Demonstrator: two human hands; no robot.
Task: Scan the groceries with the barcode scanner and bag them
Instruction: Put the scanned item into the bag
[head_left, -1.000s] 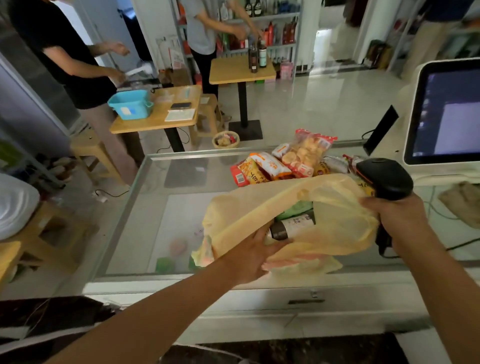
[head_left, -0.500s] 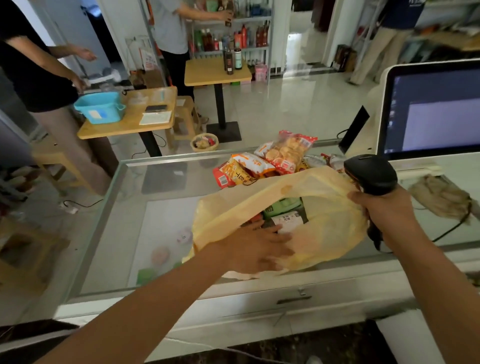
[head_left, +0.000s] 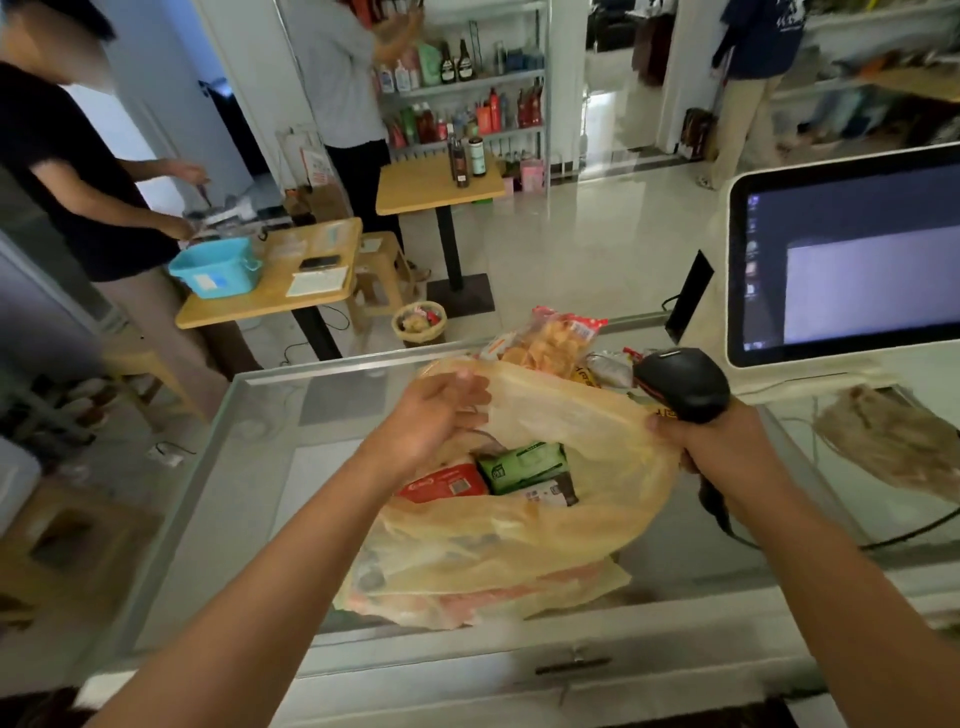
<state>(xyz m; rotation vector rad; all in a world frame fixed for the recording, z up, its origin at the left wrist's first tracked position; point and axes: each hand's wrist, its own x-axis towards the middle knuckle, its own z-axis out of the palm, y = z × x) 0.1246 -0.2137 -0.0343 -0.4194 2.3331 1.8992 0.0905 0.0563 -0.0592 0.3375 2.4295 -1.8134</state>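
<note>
A yellow plastic bag lies open on the glass counter. Inside it show a red packet, a green packet and a dark bottle with a white label. My left hand grips the bag's far left rim and holds it up. My right hand grips the black barcode scanner and pinches the bag's right rim against it. Behind the bag, a pile of snack packets sits on the counter.
A white touchscreen terminal stands at the right, with a brown cloth in front of it. The scanner's cable trails over the counter. Beyond the counter are wooden tables, a blue basket, shelves of bottles, and three people.
My left hand let go of the bottle inside the bag, came out and rose to the bag's far rim. The bag's mouth is wider open. My right hand stayed on the scanner.
</note>
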